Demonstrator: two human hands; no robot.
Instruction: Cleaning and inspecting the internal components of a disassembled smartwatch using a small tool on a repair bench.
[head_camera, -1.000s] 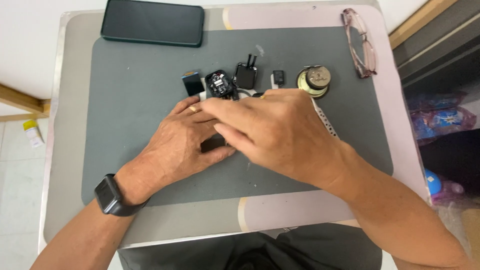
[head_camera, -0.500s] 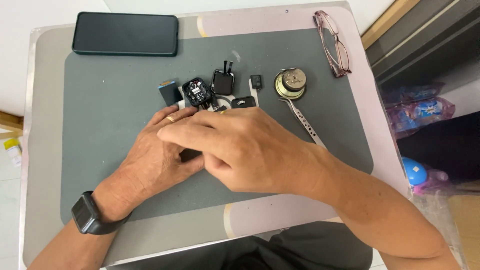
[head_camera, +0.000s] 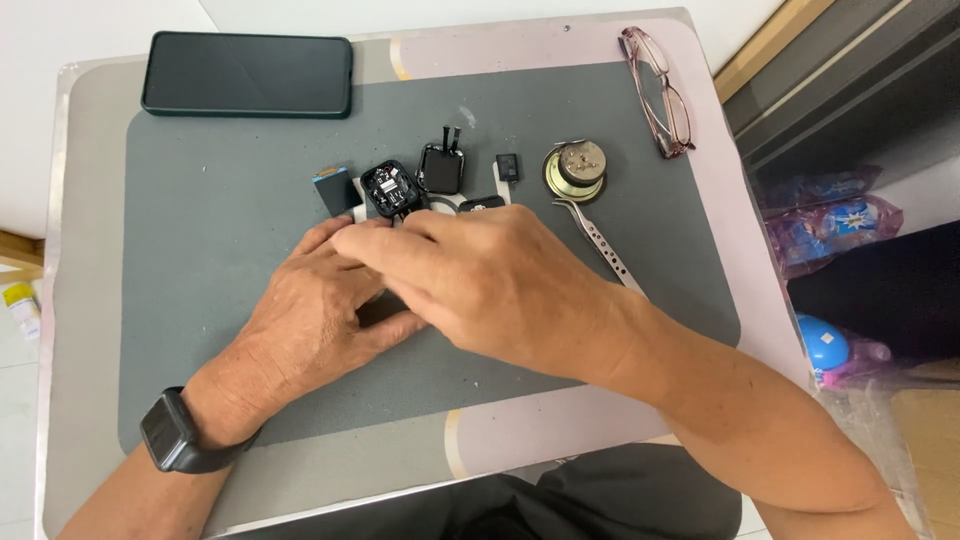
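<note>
Head view shows the left hand (head_camera: 310, 330) and right hand (head_camera: 490, 285) curled together over a small dark part (head_camera: 372, 308) on the grey mat (head_camera: 200, 300), pinched between them and mostly hidden. Just beyond lie an opened watch case (head_camera: 390, 188), a square module (head_camera: 440, 170) and tweezers (head_camera: 600, 245). Judging by the crowding, a slipping finger could knock these loose pieces off the table (head_camera: 90, 250).

A small repair bench at home: grey work mat (head_camera: 200, 300), tweezers (head_camera: 600, 243), opened watch parts (head_camera: 390, 188)
</note>
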